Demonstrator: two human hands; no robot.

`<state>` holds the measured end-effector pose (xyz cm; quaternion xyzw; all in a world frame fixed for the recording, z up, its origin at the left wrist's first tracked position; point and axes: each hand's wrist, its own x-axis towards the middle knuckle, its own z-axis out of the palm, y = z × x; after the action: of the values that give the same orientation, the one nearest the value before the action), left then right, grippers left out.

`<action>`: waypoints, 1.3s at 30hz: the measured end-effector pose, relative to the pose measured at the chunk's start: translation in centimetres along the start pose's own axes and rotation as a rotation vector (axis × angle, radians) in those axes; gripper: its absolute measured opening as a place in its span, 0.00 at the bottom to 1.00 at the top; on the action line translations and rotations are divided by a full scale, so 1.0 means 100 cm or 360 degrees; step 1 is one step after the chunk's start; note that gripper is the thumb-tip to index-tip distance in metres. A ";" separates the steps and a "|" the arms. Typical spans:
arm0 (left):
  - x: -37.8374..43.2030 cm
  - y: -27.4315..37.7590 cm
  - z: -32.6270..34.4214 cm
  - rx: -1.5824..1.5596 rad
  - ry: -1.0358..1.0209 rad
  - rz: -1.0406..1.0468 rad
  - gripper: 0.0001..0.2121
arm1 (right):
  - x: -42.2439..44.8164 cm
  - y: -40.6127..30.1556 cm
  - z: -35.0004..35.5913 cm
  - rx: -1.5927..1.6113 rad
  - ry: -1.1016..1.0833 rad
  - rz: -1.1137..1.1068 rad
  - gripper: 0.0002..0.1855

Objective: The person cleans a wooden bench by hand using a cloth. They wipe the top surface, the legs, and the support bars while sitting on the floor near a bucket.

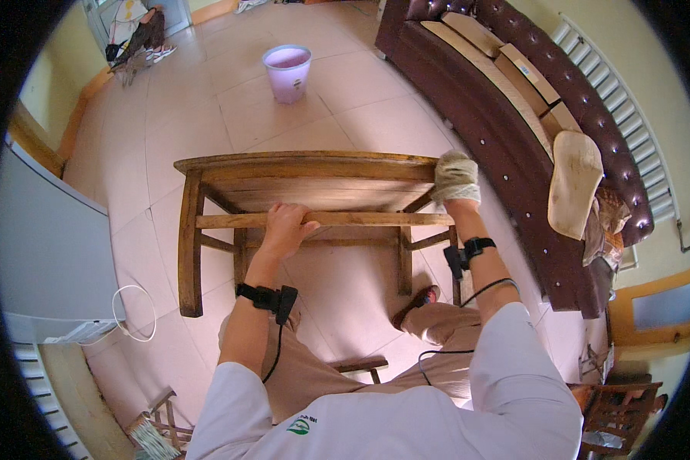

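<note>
In front of me a wooden table (pixel 322 168) is tipped, so the underside of its top faces me. The fingers of my left hand (pixel 284 227) curl over the table's near stretcher bar (pixel 368 219), left of its middle. A pale bunched cloth (pixel 457 175) covers my right hand (pixel 463 206) and hides its fingers. That hand presses the cloth against the right end of the tabletop. Both forearms carry black straps with small devices and cables.
A purple bucket (pixel 288 77) stands on the tiled floor beyond the table. Along the right runs a brown tufted sofa (pixel 466 109) with cardboard pieces (pixel 529 80) on it. A grey cabinet (pixel 57 236) and white cable (pixel 133 313) are at left. Another person (pixel 144 34) sits far left.
</note>
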<state>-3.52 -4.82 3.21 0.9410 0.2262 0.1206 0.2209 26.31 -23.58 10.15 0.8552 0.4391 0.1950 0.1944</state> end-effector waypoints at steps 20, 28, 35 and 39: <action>0.001 -0.009 0.013 0.0016 0.0141 0.0124 0.13 | 0.049 -0.197 -0.073 0.0726 0.0609 -0.0582 0.17; -0.001 -0.007 0.014 0.0002 0.0186 0.0076 0.14 | 0.019 -0.076 0.002 0.0100 0.0411 -0.0227 0.22; -0.005 -0.009 0.021 0.0180 0.0127 0.0055 0.15 | 0.015 -0.019 -0.009 -0.0107 -0.0272 0.0178 0.10; -0.004 -0.002 0.027 0.0333 0.0262 0.0141 0.14 | 0.015 -0.056 -0.017 -0.0184 -0.0254 0.0187 0.17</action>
<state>-3.04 -5.81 0.72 0.9549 0.2131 0.1828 0.0966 22.46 -18.98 9.04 0.8796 0.3593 0.1625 0.2660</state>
